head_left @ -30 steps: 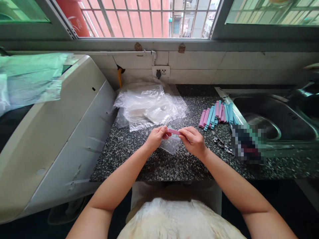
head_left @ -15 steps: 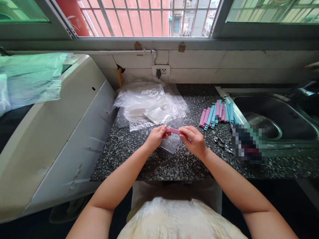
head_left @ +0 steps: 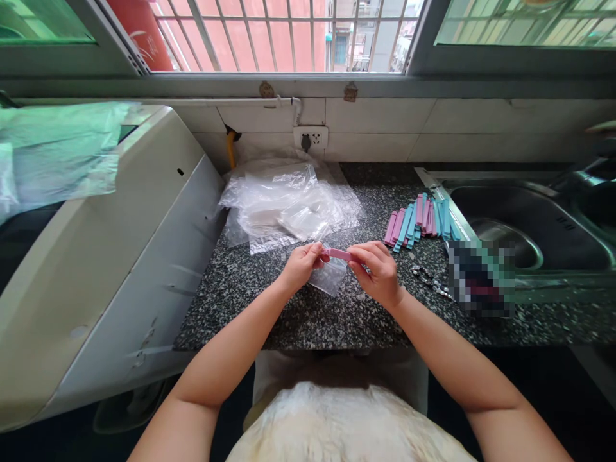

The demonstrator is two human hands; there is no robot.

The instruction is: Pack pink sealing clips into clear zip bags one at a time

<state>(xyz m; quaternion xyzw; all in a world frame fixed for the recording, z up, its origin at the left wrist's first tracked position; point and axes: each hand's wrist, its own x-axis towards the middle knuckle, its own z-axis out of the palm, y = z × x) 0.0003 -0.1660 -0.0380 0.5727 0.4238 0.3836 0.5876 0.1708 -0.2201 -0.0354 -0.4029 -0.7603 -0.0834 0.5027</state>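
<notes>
A pink bag-sealing clip is held level between my two hands, above the counter. My left hand is closed on its left end, fingers pinched. The other end sits between the thumb and fingers of my right hand. Just below the clip hangs or lies a small clear plastic bag; whether the clip grips it I cannot tell. Off to the right, several pink and blue clips lie in a pile. Behind my left hand, clear plastic bags are heaped.
A steel sink is set into the speckled counter at right. A beaded chain and a blurred-out dark item lie beside it. The large white appliance borders the left. A wall socket is at the back.
My right hand has shifted very slightly along the clip's right end. Otherwise the hands, clip and bags look the same.
</notes>
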